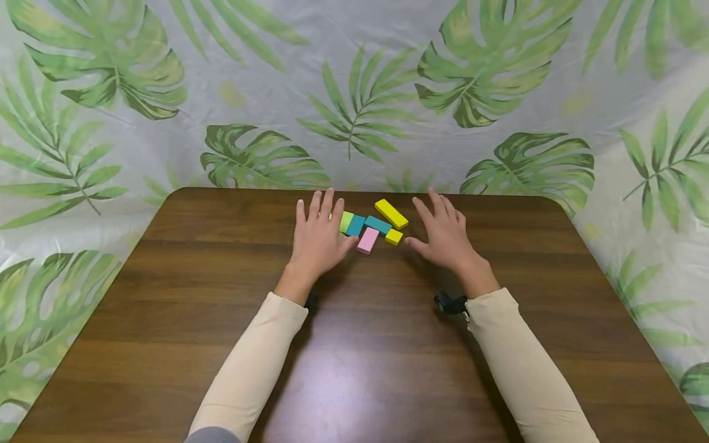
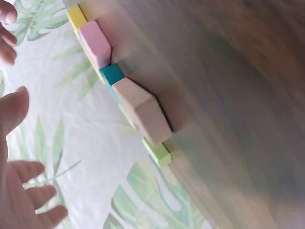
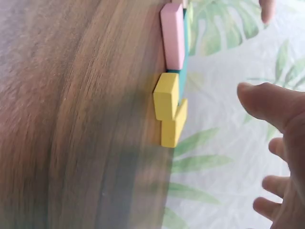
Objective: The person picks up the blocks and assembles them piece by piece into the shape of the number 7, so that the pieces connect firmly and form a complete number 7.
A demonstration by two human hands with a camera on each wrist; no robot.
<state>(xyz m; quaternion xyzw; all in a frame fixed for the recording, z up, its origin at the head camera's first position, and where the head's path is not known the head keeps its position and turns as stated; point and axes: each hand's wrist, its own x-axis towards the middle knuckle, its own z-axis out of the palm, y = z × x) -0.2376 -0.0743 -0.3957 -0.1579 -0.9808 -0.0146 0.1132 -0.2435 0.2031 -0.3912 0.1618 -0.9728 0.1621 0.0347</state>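
A loose group of coloured wooden blocks lies near the table's far edge, among them a long yellow block (image 1: 391, 214), a small yellow block (image 1: 394, 237), a pink block (image 1: 368, 240), two teal blocks, one of them at the right (image 1: 378, 225), and a lime green block (image 1: 346, 221). My left hand (image 1: 318, 237), fingers spread, is over the group's left end and hides part of it from the head camera. A plain wood block (image 2: 143, 109) shows there in the left wrist view. To the right of the blocks, my right hand (image 1: 444, 234) has its fingers extended and holds nothing.
The brown wooden table (image 1: 365, 344) has rounded far corners. Right behind its far edge hangs a pale cloth (image 1: 382, 172) printed with green leaves. A dark wrist camera (image 1: 450, 303) sits at the right cuff.
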